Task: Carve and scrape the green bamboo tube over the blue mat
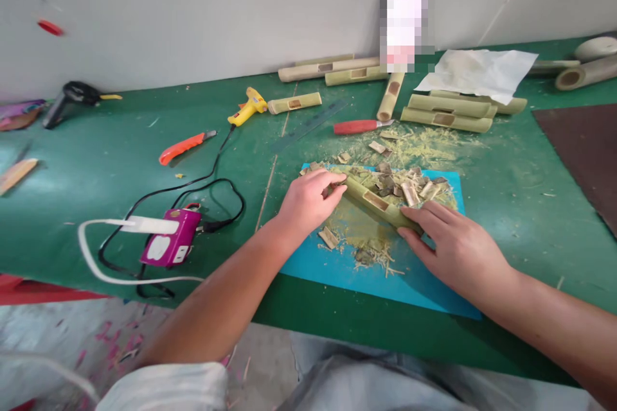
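Note:
A green bamboo tube (359, 191) with a rectangular slot cut in its upper side lies slantwise between my hands. My left hand (313, 196) grips its far left end between thumb and fingers. Around the near right end, my right hand (446, 231) has its thumb and fingers closed. Beneath the tube is a blue mat (328, 271), strewn with bamboo chips (409, 192) and fine shavings (369, 253). Just beyond the mat lies a red-handled knife (355, 127).
Several slotted bamboo tubes (446, 119) lie at the back, near a white paper sheet (477, 74). To the left are a yellow glue gun (249, 107), an orange utility knife (186, 146) and a purple power adapter (171, 237) with cords. A dark brown board (583, 154) is at right.

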A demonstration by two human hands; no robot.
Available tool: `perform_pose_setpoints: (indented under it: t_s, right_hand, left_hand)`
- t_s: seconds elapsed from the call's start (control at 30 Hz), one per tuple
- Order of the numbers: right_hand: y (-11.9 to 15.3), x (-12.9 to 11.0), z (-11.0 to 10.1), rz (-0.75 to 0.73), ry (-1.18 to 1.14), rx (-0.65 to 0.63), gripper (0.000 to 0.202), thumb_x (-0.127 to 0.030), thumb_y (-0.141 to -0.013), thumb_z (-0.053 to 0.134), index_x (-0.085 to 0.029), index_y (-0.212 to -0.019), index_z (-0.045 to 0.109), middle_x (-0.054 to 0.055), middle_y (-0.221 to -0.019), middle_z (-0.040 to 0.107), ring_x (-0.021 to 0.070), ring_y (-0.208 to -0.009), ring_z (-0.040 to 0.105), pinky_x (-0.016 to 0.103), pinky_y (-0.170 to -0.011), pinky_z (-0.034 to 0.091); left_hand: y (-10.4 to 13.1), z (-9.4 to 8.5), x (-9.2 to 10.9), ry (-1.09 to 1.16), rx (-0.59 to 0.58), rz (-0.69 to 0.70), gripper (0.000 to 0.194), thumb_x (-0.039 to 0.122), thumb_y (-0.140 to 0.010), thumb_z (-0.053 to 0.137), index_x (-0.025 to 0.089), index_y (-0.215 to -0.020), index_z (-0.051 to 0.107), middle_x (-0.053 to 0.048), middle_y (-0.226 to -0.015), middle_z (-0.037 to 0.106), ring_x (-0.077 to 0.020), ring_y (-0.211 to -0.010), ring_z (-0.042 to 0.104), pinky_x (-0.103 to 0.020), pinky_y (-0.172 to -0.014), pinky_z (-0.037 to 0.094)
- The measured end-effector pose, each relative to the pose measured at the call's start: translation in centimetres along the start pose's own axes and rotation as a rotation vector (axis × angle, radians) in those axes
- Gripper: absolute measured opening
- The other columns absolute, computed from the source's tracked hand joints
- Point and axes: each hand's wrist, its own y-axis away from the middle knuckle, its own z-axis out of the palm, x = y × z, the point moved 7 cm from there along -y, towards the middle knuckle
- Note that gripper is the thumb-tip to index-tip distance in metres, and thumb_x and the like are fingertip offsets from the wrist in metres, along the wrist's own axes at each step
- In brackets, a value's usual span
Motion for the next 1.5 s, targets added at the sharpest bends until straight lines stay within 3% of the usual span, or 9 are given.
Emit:
perform_pose_setpoints:
  t_s: [0.17, 0.33, 0.53, 0.8, 0.93, 1.07, 1.27, 1.43, 1.5]
  right_hand:
    - [0.0, 0.1, 0.2, 0.006, -0.009, -0.003, 0.022, -0.029, -0.094, 0.050, -0.016, -0.104, 0.064, 0.004, -0.079, 0.064, 0.0172, -0.070, 0.062, 0.030, -0.063, 0.050]
    - [-0.1, 0.0, 0.0, 0.006, -0.014, 0.012, 0.021, -0.027, -0.092, 0.052, -0.014, -0.102, 0.066, 0.004, -0.077, 0.063, 0.0175, -0.069, 0.062, 0.030, -0.061, 0.049]
    - [0.0, 0.0, 0.1, 0.015, -0.003, 0.000, 0.023, -0.029, -0.093, 0.052, -0.014, -0.103, 0.066, 0.005, -0.080, 0.064, 0.0172, -0.069, 0.062, 0.030, -0.062, 0.050]
    - [0.0, 0.1, 0.1, 0.011, 0.005, 0.001, 0.023, -0.029, -0.093, 0.052, -0.014, -0.103, 0.066, 0.004, -0.079, 0.064, 0.0176, -0.069, 0.063, 0.030, -0.060, 0.049]
    - [0.0, 0.1, 0.0, 0.016, 0.003, 0.004, 0.023, -0.029, -0.093, 0.052, -0.014, -0.103, 0.066, 0.005, -0.080, 0.065, 0.0174, -0.069, 0.063, 0.030, -0.061, 0.049]
    - [0.0, 0.2, 0.0, 0.026, -0.027, 0.003, 0.022, -0.028, -0.093, 0.051, -0.015, -0.103, 0.066, 0.005, -0.080, 0.065, 0.0173, -0.070, 0.063, 0.030, -0.061, 0.050]
    - [0.0, 0.2, 0.1, 0.033, -0.024, -0.006, 0.023, -0.029, -0.093, 0.052, -0.014, -0.103, 0.066, 0.005, -0.081, 0.065, 0.0177, -0.070, 0.064, 0.030, -0.060, 0.050]
    - [0.0, 0.2, 0.1, 0.029, -0.029, 0.001, 0.022, -0.028, -0.093, 0.052, -0.014, -0.102, 0.066, 0.004, -0.078, 0.064, 0.0171, -0.068, 0.064, 0.029, -0.059, 0.049]
    - [-0.1, 0.3, 0.1, 0.037, -0.024, -0.005, 0.023, -0.028, -0.093, 0.052, -0.013, -0.103, 0.066, 0.004, -0.079, 0.064, 0.0172, -0.068, 0.064, 0.029, -0.059, 0.049]
  left_hand:
    - [-0.1, 0.3, 0.3, 0.021, 0.017, -0.016, 0.014, 0.018, -0.093, 0.057, 0.013, -0.091, 0.070, -0.006, -0.081, 0.069, -0.0121, -0.072, 0.063, -0.025, -0.068, 0.053]
    - [0.5, 1.6, 2.6, -0.011, -0.101, 0.126, 0.018, 0.020, -0.097, 0.051, 0.013, -0.099, 0.069, -0.006, -0.084, 0.069, -0.0117, -0.074, 0.064, -0.023, -0.067, 0.052]
    - [0.0, 0.1, 0.2, -0.053, 0.033, 0.018, 0.016, 0.018, -0.094, 0.054, 0.014, -0.090, 0.068, -0.006, -0.081, 0.067, -0.0118, -0.071, 0.062, -0.024, -0.067, 0.052]
    - [-0.2, 0.6, -0.1, -0.074, -0.021, -0.020, 0.017, 0.014, -0.090, 0.055, 0.015, -0.102, 0.068, -0.005, -0.082, 0.067, -0.0119, -0.068, 0.059, -0.024, -0.064, 0.050]
    - [0.0, 0.8, 0.7, -0.032, -0.023, -0.009, 0.016, 0.018, -0.092, 0.056, 0.015, -0.102, 0.069, -0.006, -0.086, 0.069, -0.0112, -0.069, 0.061, -0.023, -0.065, 0.052]
    - [0.3, 1.5, 2.3, 0.032, -0.093, 0.090, 0.019, 0.020, -0.095, 0.054, 0.014, -0.105, 0.069, -0.006, -0.086, 0.069, -0.0120, -0.074, 0.064, -0.024, -0.067, 0.053]
    - [0.0, 0.4, 1.3, -0.100, 0.008, 0.084, 0.019, 0.018, -0.096, 0.051, 0.013, -0.094, 0.069, -0.006, -0.081, 0.067, -0.0120, -0.071, 0.062, -0.023, -0.065, 0.052]
    - [0.4, 1.8, 2.7, -0.095, -0.118, 0.184, 0.022, 0.019, -0.098, 0.047, 0.011, -0.102, 0.067, -0.006, -0.080, 0.066, -0.0122, -0.070, 0.062, -0.023, -0.064, 0.051]
    - [0.4, 1.6, 2.4, -0.118, -0.086, 0.153, 0.022, 0.019, -0.098, 0.047, 0.011, -0.100, 0.067, -0.007, -0.081, 0.066, -0.0128, -0.072, 0.063, -0.024, -0.066, 0.052]
